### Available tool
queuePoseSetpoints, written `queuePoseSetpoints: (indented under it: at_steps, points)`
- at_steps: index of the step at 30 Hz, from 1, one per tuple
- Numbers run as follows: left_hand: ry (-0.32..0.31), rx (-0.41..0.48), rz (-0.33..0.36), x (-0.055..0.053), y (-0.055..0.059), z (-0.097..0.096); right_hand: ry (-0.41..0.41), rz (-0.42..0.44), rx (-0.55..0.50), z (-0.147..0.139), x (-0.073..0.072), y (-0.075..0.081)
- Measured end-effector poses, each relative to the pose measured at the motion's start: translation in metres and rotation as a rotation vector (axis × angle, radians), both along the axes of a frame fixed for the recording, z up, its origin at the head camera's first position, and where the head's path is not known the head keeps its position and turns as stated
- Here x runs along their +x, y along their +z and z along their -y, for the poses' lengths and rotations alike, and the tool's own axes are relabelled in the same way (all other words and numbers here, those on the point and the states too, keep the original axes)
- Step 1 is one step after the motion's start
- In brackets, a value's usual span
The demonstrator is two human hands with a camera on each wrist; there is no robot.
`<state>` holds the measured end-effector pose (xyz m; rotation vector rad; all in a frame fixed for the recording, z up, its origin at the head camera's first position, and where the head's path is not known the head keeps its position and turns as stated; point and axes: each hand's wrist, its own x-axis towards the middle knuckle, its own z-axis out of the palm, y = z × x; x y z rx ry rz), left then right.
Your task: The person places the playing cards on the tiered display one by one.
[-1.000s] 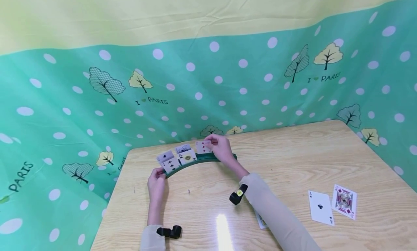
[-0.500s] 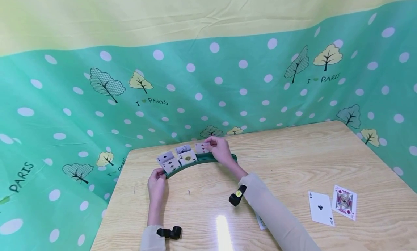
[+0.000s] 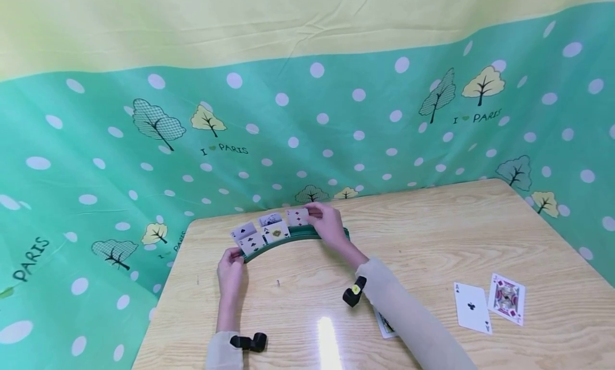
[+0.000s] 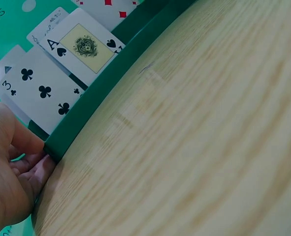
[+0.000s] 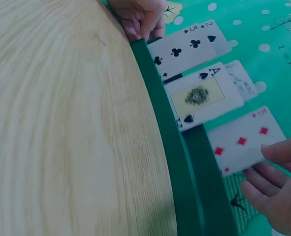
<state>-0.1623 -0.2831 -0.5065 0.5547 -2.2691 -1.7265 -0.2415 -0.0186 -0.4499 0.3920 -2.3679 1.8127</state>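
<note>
A curved green card holder (image 3: 283,241) stands near the back left of the table. My left hand (image 3: 230,276) pinches its left end. My right hand (image 3: 329,224) holds the right side of a three of diamonds (image 5: 241,140), thumb on its face and fingers behind. This card stands in the back row of the holder, its lower edge partly hidden in the head view. In the front row are a three of clubs (image 4: 43,88) and an ace of spades (image 5: 197,96). Behind them show a two of spades (image 5: 221,40) and another card (image 5: 240,81), mostly covered.
On the right of the wooden table (image 3: 423,242) lie an ace of clubs (image 3: 472,307) and a jack of diamonds (image 3: 506,299), face up. Another card (image 3: 384,325) is partly under my right sleeve. A green patterned cloth (image 3: 307,119) hangs behind the table.
My right hand has shifted slightly down and right at the three of diamonds, which tilted back and now shows more of its face. The left hand stays on the holder's end.
</note>
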Motion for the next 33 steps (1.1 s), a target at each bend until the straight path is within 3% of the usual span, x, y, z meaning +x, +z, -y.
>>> queuePoseSetpoints:
  at_steps: [4, 12, 33]
  points:
    - [-0.001, 0.001, 0.0, -0.001, -0.001, 0.001, -0.009, 0.013, -0.021, -0.019, 0.007, 0.004]
    - [0.001, -0.01, 0.003, -0.001, 0.001, 0.002, 0.002, 0.015, 0.12, -0.068, 0.026, 0.009]
    - [0.017, -0.056, -0.018, 0.001, 0.002, -0.002, 0.192, 0.099, 0.342, -0.152, 0.078, -0.002]
